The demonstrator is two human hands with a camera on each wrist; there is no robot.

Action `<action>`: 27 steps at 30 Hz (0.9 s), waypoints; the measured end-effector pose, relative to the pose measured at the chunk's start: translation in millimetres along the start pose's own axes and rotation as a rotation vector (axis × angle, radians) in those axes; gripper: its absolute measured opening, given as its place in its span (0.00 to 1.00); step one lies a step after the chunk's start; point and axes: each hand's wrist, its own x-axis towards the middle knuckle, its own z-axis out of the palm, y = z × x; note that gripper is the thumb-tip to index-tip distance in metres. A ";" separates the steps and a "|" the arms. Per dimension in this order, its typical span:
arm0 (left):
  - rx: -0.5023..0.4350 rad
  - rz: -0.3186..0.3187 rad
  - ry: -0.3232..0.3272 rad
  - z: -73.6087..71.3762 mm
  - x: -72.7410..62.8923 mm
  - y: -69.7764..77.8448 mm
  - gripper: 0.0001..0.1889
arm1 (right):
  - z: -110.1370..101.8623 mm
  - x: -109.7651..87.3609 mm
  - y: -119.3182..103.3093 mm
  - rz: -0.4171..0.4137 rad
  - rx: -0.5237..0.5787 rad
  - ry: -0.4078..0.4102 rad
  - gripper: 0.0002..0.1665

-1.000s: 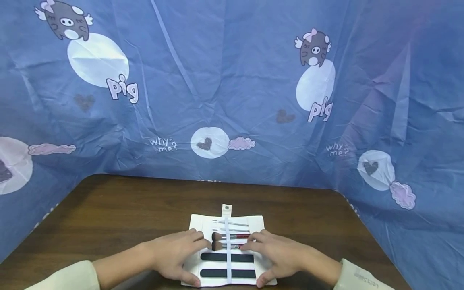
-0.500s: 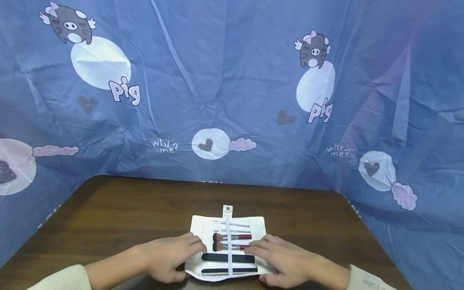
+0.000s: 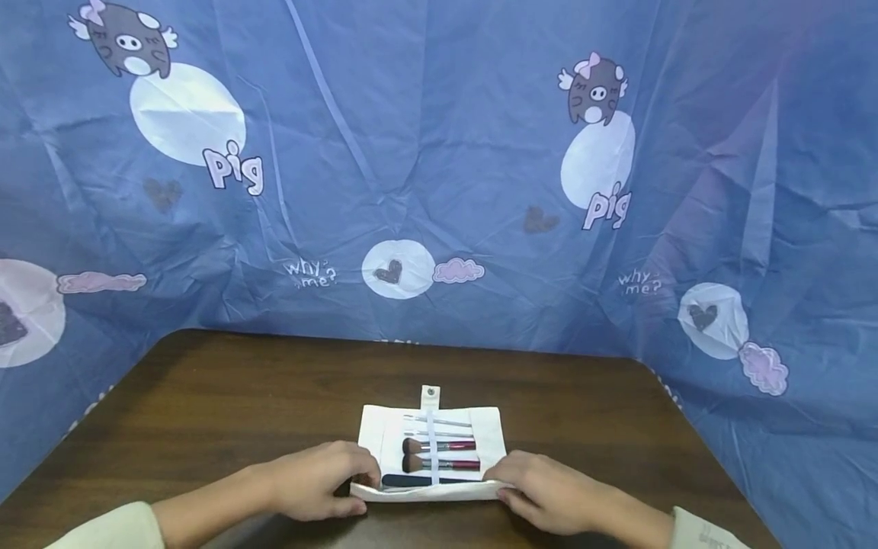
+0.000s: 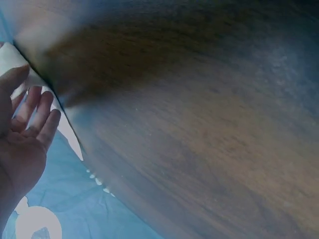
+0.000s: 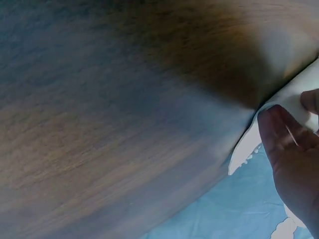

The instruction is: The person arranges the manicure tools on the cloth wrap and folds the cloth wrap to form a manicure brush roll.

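Note:
A white roll-up tool case (image 3: 489, 431) lies spread on the table, its near edge raised and folded inward. Under its pale elastic band (image 3: 433, 427) are two thin silvery tools (image 3: 453, 422), two brushes (image 3: 457, 445) with dark bristles and red handles, and a black nail file (image 3: 406, 480). The folded edge covers part of that file. My left hand (image 3: 318, 480) pinches the fold at its left end, thumb outside; the left wrist view shows the white fabric (image 4: 12, 57) between thumb and fingers. At the right end my right hand (image 3: 559, 492) pinches the same edge.
A snap tab (image 3: 430, 395) sticks out from the far side of the case. The brown wooden table (image 3: 274, 389) has rounded far corners. Blue printed cloth (image 3: 480, 175) hangs around its back and sides.
The near edge of the case has been lifted and folded away from me, covering the nearest black file. Both hands have gone from lying on its sides to gripping that edge.

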 end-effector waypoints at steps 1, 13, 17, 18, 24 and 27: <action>-0.001 -0.003 0.006 -0.3 0.6 -0.5 0.08 | -0.5 0.1 0.5 0.010 0.011 0.011 0.11; -0.127 -0.112 0.145 -3.6 6.7 -7.3 0.03 | -6.5 5.0 10.8 0.131 0.253 0.026 0.12; -0.180 -0.163 0.177 -3.5 9.4 -6.7 0.03 | -7.7 9.5 15.7 0.199 0.322 0.023 0.12; -0.187 -0.180 0.182 -3.6 10.7 -6.5 0.03 | -7.7 10.6 17.0 0.219 0.339 0.024 0.11; -0.219 -0.271 0.198 -3.9 18.1 -5.6 0.03 | -5.6 15.2 24.4 0.331 0.455 0.039 0.08; -0.216 -0.300 0.196 -3.0 20.7 -7.8 0.03 | -4.8 17.6 26.7 0.383 0.514 0.035 0.06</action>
